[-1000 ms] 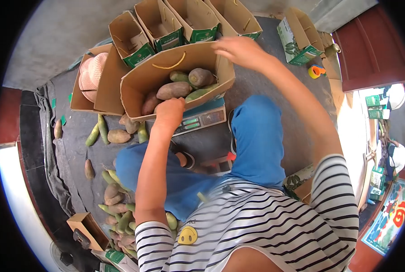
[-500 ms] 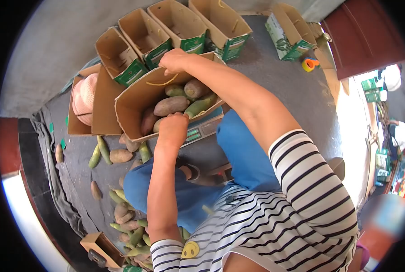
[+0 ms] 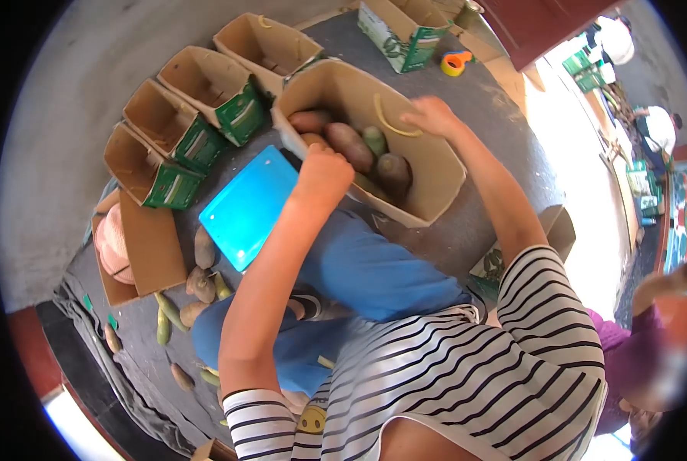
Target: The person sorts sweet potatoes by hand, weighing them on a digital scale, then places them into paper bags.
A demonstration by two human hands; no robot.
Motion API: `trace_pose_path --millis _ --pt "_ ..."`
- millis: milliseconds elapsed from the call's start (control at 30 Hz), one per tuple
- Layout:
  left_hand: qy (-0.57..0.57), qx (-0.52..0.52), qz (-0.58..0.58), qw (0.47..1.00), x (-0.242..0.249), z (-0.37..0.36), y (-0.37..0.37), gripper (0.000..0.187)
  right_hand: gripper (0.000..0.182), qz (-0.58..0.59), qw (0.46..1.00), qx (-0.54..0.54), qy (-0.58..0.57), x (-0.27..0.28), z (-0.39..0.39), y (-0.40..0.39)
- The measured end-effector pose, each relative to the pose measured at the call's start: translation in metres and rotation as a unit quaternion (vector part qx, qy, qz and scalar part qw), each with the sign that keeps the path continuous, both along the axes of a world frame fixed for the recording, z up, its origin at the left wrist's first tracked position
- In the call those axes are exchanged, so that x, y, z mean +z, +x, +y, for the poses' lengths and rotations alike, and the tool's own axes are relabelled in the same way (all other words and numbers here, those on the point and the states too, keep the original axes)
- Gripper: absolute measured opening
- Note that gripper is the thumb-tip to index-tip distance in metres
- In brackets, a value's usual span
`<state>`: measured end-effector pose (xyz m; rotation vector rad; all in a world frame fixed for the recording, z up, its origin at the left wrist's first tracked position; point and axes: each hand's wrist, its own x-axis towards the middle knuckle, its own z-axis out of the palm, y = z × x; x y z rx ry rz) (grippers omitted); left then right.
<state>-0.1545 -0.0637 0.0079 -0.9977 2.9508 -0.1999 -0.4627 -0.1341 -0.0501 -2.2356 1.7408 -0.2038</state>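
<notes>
A cardboard box [image 3: 439,188] holding several brown-red sweet potatoes [image 3: 349,146] and some green vegetables is tilted in front of me, above my knees. My left hand [image 3: 326,173] is closed on its near rim. At the far rim, beside the yellow cord handle [image 3: 389,119], my right hand [image 3: 433,117] grips the box edge, slightly blurred. The blue plate of a digital scale [image 3: 252,206] lies bare on the floor, left of the box; its display is hidden.
Several open green-and-brown boxes [image 3: 205,77] stand in a row along the wall. A box with a pink hat [image 3: 114,242] stands left. Loose vegetables [image 3: 164,326] lie on the floor. Orange and yellow tape rolls [image 3: 452,65] lie at the back right. Another person [image 3: 628,361] is at right.
The box has come off the scale and moved right, held by both hands, leaving the blue plate uncovered. My view and body have turned right. A person has come into view at right.
</notes>
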Motion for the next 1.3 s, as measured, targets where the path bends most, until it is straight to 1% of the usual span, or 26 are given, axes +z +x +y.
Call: trace_pose_path --millis 33,133,200,233,267,333,400,567,667,767,800,833,867,900,933,967,1000,1033,1067,1100,1133,1167,1200,1233,1267,1300 --pt "-0.005 -0.025 -0.003 1.0 -0.001 0.0 -0.02 0.009 0.037 0.003 0.997 -0.066 0.027 -0.01 0.027 -0.028" --pt "0.048 -0.081 0.158 0.983 0.038 0.008 -0.06 0.011 0.036 0.035 0.962 -0.259 0.082 -0.055 0.109 -0.082" --pt "0.075 -0.084 0.226 0.968 0.059 0.014 -0.056 0.014 0.037 0.058 0.924 -0.373 0.059 -0.101 0.15 -0.123" --pt "0.088 -0.081 0.257 0.959 0.067 0.017 -0.045 0.016 0.039 0.03 0.911 -0.409 0.05 -0.096 0.169 -0.131" --pt "0.111 -0.051 0.24 0.963 0.072 0.02 -0.032 0.017 0.04 0.003 0.895 -0.444 0.042 -0.09 0.191 -0.138" --pt "0.136 0.005 0.232 0.963 0.072 0.023 -0.003 0.018 0.041 0.009 0.886 -0.463 0.02 -0.12 0.228 -0.176" --pt "0.151 0.057 0.238 0.958 0.07 0.032 0.022 0.018 0.043 -0.024 0.858 -0.513 0.021 -0.12 0.255 -0.192" --pt "0.171 0.148 0.266 0.937 0.064 0.05 0.06 0.016 0.042 0.057 0.829 -0.552 0.071 -0.096 0.298 -0.227" --pt "0.151 0.181 0.283 0.93 0.05 0.047 0.077 0.015 0.041 0.111 0.808 -0.577 0.03 -0.1 0.327 -0.239" --pt "0.163 0.22 0.281 0.92 0.03 0.043 0.094 0.016 0.036 0.171 0.828 -0.528 0.076 -0.068 0.349 -0.239" --pt "0.165 0.239 0.278 0.915 0.025 0.041 0.098 0.016 0.034 0.206 0.852 -0.44 0.194 -0.054 0.354 -0.233" --pt "0.164 0.256 0.256 0.918 0.018 0.041 0.103 0.017 0.031 0.238 0.856 -0.341 0.307 -0.03 0.354 -0.219" --pt "0.168 0.26 0.256 0.916 0.017 0.043 0.105 0.017 0.031 0.12 0.874 -0.28 0.378 0.014 0.348 -0.179" --pt "0.172 0.266 0.256 0.914 0.017 0.043 0.105 0.017 0.031 -0.002 0.872 -0.212 0.442 0.069 0.333 -0.127" --pt "0.175 0.273 0.254 0.911 0.017 0.044 0.106 0.018 0.032 -0.134 0.892 -0.167 0.398 0.129 0.312 -0.077" --pt "0.179 0.276 0.26 0.908 0.017 0.045 0.107 0.018 0.032 -0.265 0.892 -0.12 0.347 0.176 0.297 -0.045" --pt "0.184 0.276 0.266 0.905 0.015 0.045 0.108 0.018 0.032 -0.284 0.914 -0.202 0.207 0.201 0.293 -0.043" --pt "0.189 0.275 0.272 0.903 0.016 0.045 0.108 0.019 0.032 -0.294 0.912 -0.279 0.06 0.222 0.287 -0.043" --pt "0.188 0.275 0.275 0.902 0.018 0.046 0.109 0.019 0.033 -0.297 0.884 -0.349 -0.092 0.231 0.281 -0.046" --pt "0.186 0.277 0.282 0.9 0.019 0.045 0.109 0.019 0.039 -0.116 0.896 -0.386 -0.185 0.221 0.268 -0.064" --pt "0.184 0.283 0.288 0.896 0.02 0.046 0.11 0.019 0.047 0.068 0.871 -0.404 -0.271 0.201 0.251 -0.095" --pt "0.174 0.282 0.289 0.898 0.019 0.047 0.113 0.019 0.055 0.247 0.809 -0.405 -0.348 0.19 0.236 -0.108" --pt "0.164 0.285 0.287 0.9 0.017 0.049 0.116 0.018 0.059 0.076 0.847 -0.485 -0.204 0.195 0.226 -0.098" --pt "0.153 0.291 0.284 0.901 0.016 0.054 0.12 0.018 0.057 -0.151 0.844 -0.492 -0.153 0.187 0.228 -0.117" --pt "0.152 0.304 0.273 0.9 0.015 0.057 0.122 0.018 0.055 -0.37 0.797 -0.471 -0.085 0.178 0.229 -0.14" --pt "0.144 0.302 0.266 0.904 0.016 0.059 0.123 0.018 0.053 -0.391 0.788 -0.47 -0.075 0.175 0.223 -0.142"
